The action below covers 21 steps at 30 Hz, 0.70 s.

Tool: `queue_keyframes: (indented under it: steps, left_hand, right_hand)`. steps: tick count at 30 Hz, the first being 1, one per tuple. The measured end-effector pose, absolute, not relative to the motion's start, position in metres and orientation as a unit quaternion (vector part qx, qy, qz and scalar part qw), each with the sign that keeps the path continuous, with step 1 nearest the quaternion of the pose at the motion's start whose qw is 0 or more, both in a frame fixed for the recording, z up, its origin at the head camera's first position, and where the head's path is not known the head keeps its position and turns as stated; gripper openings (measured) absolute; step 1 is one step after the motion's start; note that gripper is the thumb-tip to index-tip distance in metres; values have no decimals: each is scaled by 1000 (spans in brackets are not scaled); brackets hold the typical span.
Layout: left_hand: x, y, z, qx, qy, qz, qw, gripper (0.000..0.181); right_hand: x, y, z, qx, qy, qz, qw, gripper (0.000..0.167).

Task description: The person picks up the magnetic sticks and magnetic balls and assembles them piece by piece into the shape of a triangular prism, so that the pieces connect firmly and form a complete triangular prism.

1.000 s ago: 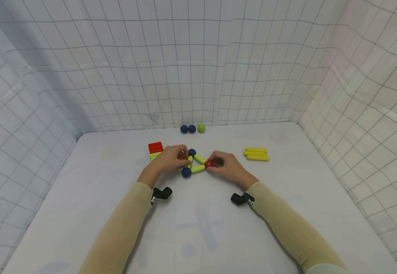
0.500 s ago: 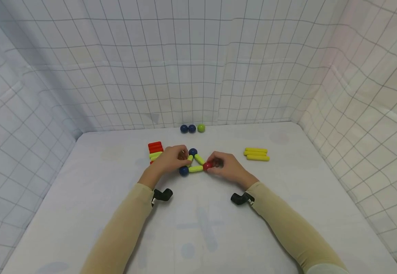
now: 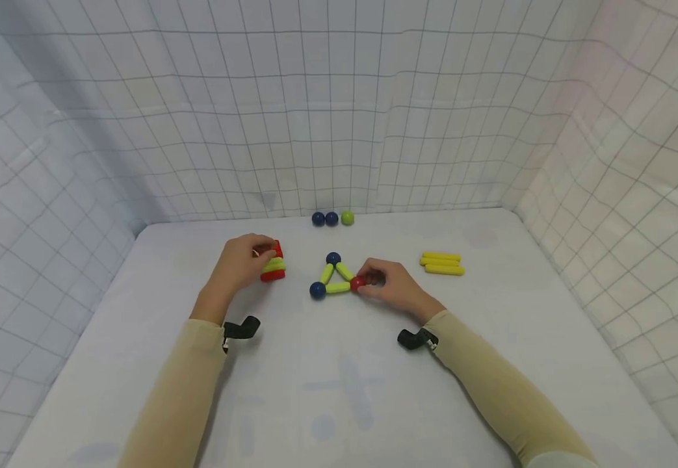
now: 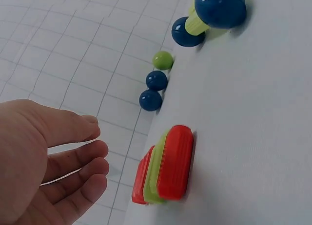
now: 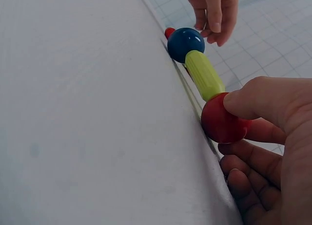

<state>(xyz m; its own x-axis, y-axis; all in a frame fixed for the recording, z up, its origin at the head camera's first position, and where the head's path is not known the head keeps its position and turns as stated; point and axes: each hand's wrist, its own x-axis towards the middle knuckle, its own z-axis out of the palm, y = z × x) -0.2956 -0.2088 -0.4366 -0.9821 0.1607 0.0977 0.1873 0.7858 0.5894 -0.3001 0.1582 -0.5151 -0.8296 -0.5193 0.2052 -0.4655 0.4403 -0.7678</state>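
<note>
Three light-green sticks (image 3: 337, 287), two dark-blue balls (image 3: 318, 290) and a red ball (image 3: 357, 284) form a triangle flat on the white table. My right hand (image 3: 396, 286) pinches the red ball at the triangle's right corner; in the right wrist view its thumb lies on the ball. My left hand (image 3: 240, 263) hovers at a group of red sticks (image 4: 176, 161) and light-green sticks (image 3: 274, 264), left of the triangle. Seen from the left wrist, its fingers are loosely bent, apart from the sticks, and hold nothing.
Two loose dark-blue balls (image 3: 324, 219) and a green ball (image 3: 347, 218) stand in a row at the table's back edge. Several yellow sticks (image 3: 442, 263) lie together on the right. Grid-patterned cloth (image 3: 339, 117) closes off the back and both sides.
My left hand has left the triangle and moved left to the red and light-green sticks. The right hand stays on the red ball, and the triangle has shifted slightly.
</note>
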Motion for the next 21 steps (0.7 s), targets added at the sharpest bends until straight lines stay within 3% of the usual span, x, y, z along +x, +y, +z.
queue_keyframes:
  steps: [15,21]
  left_hand:
    - [-297,-211,-453,-129,-965,-225,-32,14]
    - [-294,-205,-456,-124,-971,-201,-47,21]
  right_hand:
    - [-301,160,-515,-293,846,-444,24,17]
    - [-301,159,-514,-295,845,-446,28,17]
